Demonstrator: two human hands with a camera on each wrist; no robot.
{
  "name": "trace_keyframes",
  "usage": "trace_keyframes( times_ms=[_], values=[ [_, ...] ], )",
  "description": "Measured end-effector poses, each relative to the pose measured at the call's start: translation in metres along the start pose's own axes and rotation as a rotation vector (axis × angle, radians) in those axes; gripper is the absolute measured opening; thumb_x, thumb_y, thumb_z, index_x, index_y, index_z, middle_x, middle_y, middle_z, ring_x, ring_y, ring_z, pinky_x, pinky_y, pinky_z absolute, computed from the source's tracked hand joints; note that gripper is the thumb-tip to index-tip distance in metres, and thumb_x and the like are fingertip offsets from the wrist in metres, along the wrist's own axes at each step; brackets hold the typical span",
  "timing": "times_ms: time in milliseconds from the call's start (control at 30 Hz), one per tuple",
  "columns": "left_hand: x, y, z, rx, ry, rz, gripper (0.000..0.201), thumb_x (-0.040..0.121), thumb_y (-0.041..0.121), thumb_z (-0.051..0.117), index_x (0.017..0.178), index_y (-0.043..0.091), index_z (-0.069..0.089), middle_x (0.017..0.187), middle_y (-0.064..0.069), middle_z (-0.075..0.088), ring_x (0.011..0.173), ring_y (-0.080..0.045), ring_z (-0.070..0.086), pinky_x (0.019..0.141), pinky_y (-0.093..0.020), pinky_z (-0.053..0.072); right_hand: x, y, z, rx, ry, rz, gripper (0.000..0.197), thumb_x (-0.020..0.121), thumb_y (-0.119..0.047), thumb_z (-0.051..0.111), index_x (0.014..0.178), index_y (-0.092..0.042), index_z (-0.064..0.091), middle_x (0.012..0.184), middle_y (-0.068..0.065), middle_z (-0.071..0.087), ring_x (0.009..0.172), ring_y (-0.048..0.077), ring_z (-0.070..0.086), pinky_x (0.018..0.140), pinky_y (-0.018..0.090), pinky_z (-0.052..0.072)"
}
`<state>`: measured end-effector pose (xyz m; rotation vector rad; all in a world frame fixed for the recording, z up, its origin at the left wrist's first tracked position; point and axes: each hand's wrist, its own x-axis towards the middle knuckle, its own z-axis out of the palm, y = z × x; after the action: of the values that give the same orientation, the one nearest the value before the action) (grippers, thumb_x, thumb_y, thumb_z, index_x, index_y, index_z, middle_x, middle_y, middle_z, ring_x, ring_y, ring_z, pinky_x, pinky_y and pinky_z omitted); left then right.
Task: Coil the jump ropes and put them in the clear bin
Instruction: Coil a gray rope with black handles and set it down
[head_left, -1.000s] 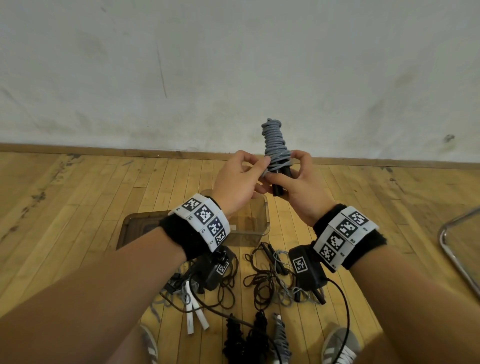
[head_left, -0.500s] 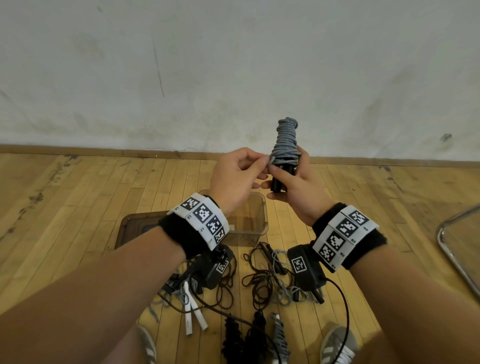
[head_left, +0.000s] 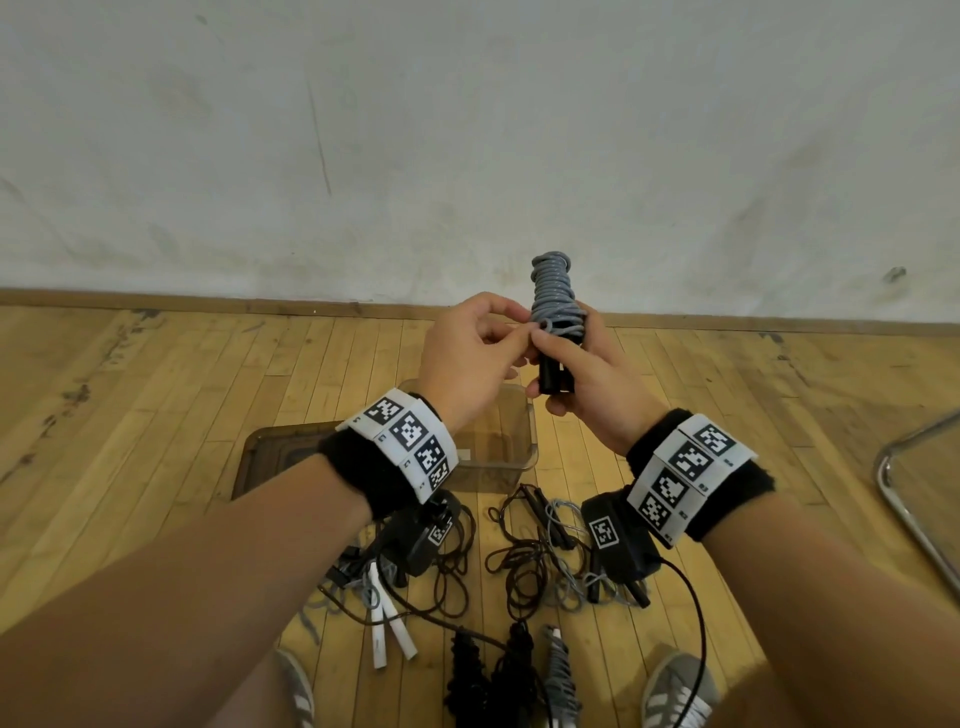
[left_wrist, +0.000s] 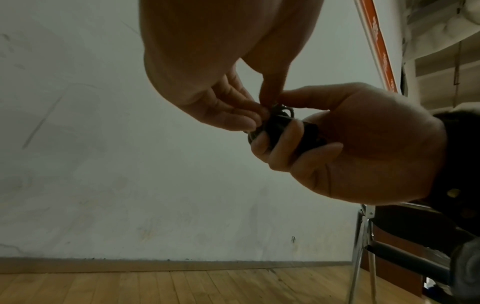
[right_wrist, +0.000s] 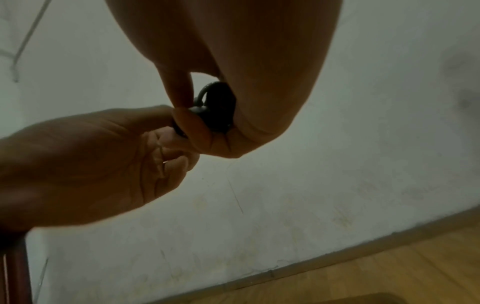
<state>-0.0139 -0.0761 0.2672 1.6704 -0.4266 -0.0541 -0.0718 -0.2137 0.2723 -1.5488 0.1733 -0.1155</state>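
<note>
Gripping coiled grey rope (head_left: 555, 296), both hands raised.

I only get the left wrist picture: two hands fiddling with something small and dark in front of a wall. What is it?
Observer: The head view shows a grey jump rope, its cord coiled tightly round black handles. The right hand grips it upright and the left hand pinches the cord.
Visitor: Where will it go? I see no container.
Observer: A clear plastic bin stands on the wooden floor, just below the hands.
Visitor: Is this the only rope?
Observer: No. A tangle of dark loose ropes lies on the floor nearer the person's feet, beside a pair of white handles.
</note>
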Motion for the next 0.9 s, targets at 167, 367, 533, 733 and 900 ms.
trace_keyframes(
  times_ms=[167,367,533,733,900],
  values=[
    [0.0089,-0.0002,-0.0099,0.074,-0.067,-0.059,0.01,0.085,0.013,0.077,0.093,0.017,0.073,0.077,0.004,0.061,0.074,-0.013,0.061,0.068,-0.035,0.06,-0.0029,0.0027,0.0009,-0.124,-0.04,-0.044,0.067,0.104,-0.021,0.055,0.157,-0.024,0.014,0.099,0.005,0.058,0.063,0.017,0.066,0.045,0.026,0.042],
    [0.0096,0.0014,-0.0059,-0.056,-0.096,-0.133,0.019,0.084,0.002,0.073,0.074,0.014,0.062,0.076,0.001,0.064,0.069,-0.009,0.063,0.066,-0.025,0.056,-0.0031,0.0052,0.0033,-0.134,-0.069,-0.072,0.068,0.106,-0.026,0.049,0.161,-0.024,0.008,0.106,0.008,0.062,0.064,0.016,0.066,0.045,0.025,0.043],
    [0.0086,-0.0009,-0.0027,-0.005,-0.069,-0.03,0.019,0.084,-0.001,0.071,0.075,0.012,0.059,0.076,-0.005,0.064,0.065,-0.01,0.064,0.066,-0.032,0.06,0.0007,0.0065,0.0025,-0.137,-0.022,-0.074,0.054,0.106,-0.028,0.051,0.152,-0.02,0.025,0.099,0.004,0.066,0.061,0.019,0.065,0.045,0.026,0.045],
    [0.0091,-0.0001,-0.0017,0.016,-0.073,-0.013,0.014,0.083,0.002,0.074,0.087,0.012,0.066,0.089,-0.011,0.075,0.068,-0.009,0.069,0.078,-0.044,0.062,0.0014,0.0046,0.0006,-0.069,0.042,-0.033,0.04,0.104,-0.032,0.054,0.139,-0.028,0.035,0.094,0.01,0.063,0.057,0.016,0.061,0.051,0.029,0.054],
    [0.008,0.0047,-0.005,-0.017,-0.165,-0.033,0.015,0.086,0.008,0.079,0.096,0.01,0.069,0.079,0.001,0.075,0.074,-0.007,0.071,0.076,-0.026,0.059,0.0012,0.0035,-0.0031,0.042,0.061,0.048,0.042,0.102,-0.038,0.057,0.139,-0.03,0.04,0.093,0.007,0.062,0.058,0.015,0.059,0.054,0.028,0.053]
  ],
)
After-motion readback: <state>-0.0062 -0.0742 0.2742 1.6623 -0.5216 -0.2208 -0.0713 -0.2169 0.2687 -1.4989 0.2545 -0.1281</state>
